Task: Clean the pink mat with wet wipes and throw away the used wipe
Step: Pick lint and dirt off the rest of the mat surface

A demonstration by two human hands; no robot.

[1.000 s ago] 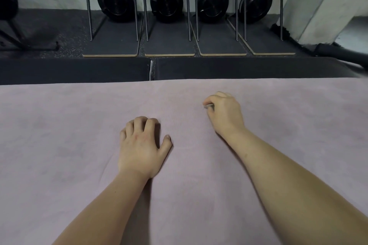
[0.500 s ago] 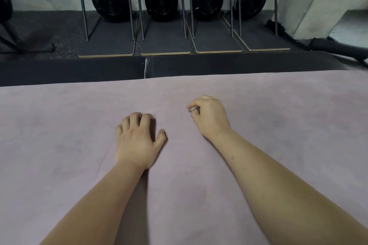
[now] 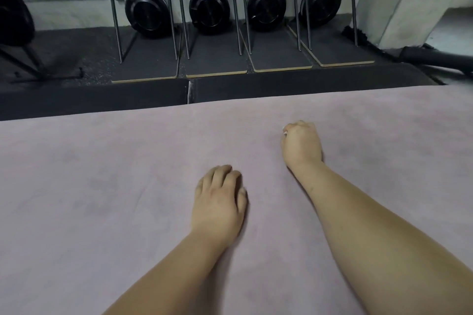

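While right hand (image 3: 302, 144) grips wipe (image 3: 284, 132), mat (image 3: 102, 186) lies crosswise.

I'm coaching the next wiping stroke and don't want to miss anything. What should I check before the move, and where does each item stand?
1. Wipe gripped: ok. The right hand curls round the wipe, though only a white sliver shows.
2. Wipe flat against the mat: cannot tell, the hand hides it.
3. Left hand steadying the mat: ok, it rests on it.
4. Path ahead: ok, only mat lies between the right hand and the far edge.
5. Somewhere to throw the wipe: not ok, none in view.
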